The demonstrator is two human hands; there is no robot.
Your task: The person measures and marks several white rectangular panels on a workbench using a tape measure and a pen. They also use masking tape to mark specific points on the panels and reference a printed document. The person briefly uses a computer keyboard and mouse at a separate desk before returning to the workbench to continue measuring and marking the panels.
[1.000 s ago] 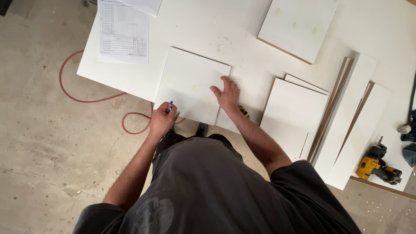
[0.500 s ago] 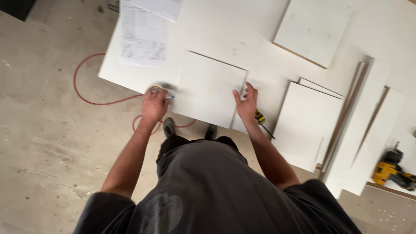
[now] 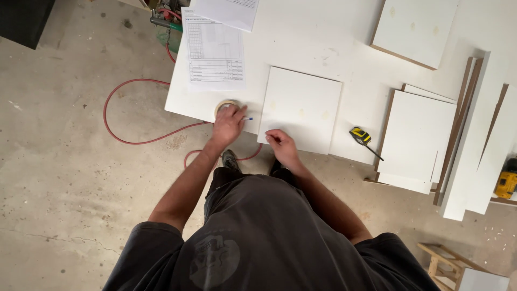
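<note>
- Tape roll (image 3: 226,105), a pale ring with a hollow middle, lies flat on the white table (image 3: 323,37) near its front left corner, just below the printed sheet (image 3: 214,49).
- Nothing shows inside the hollow of the roll; the fingers cover most of it.
- Left hand (image 3: 228,126) lies palm down over the near side of the tape roll, fingers spread and curled onto the ring, touching it; its grip is loosely closed around a thin pen (image 3: 246,118), whose blue tip sticks out to the right of the roll.
- Left forearm runs from the body up to the table edge, wrist straight.
- Right hand (image 3: 281,146) rests to the right of the tape roll at the near edge of a square white panel (image 3: 301,108), fingers bent, fingertips on the panel's lower left corner; whether its grip pinches the edge or only presses on it, I cannot tell.
- White panel lies flat on the table, right of the tape roll, slightly turned.
- Yellow tape measure (image 3: 360,136) lies further right of the panel, its dark blade drawn out towards the front edge.
- More white boards (image 3: 417,137) lie stacked beyond it, and another board (image 3: 414,29) lies at the far side.
- Red hose (image 3: 134,141) curls on the concrete floor left of the tape roll.
- Yellow drill (image 3: 507,184) sits at the far right.
</note>
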